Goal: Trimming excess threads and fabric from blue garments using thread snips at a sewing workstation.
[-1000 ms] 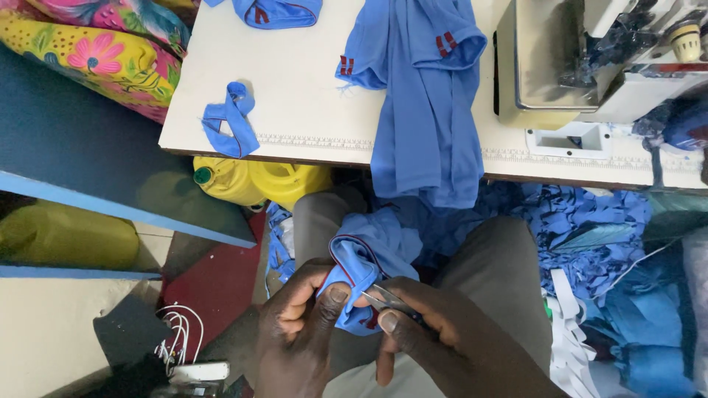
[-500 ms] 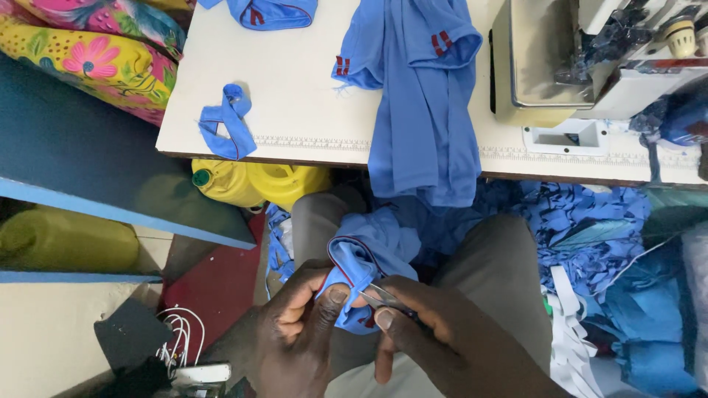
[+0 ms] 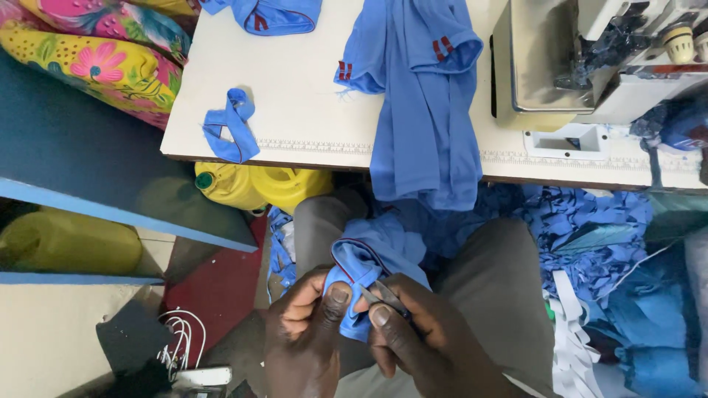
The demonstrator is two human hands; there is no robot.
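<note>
Blue cloth (image 3: 369,262) in lap, below table (image 3: 295,110) edge. Left hand (image 3: 306,332) pinches a folded hem; right hand (image 3: 420,335) grips small snips (image 3: 380,295) at the fold. Step, seemingly: trimming thread. Next needs blades set precisely on thread, clear of fabric.

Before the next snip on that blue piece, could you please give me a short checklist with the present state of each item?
1. Left hand pinches the blue piece, thumb on the fold: ok.
2. Right hand holds the snips: ok.
3. Snip tips lie against the cloth edge: ok.
4. Left thumb is apart from the blades: cannot tell, they lie close together.
5. A thread sits between the blades: cannot tell, too small.
6. Blue garment hangs off the table, apart from the hands: ok.
</note>
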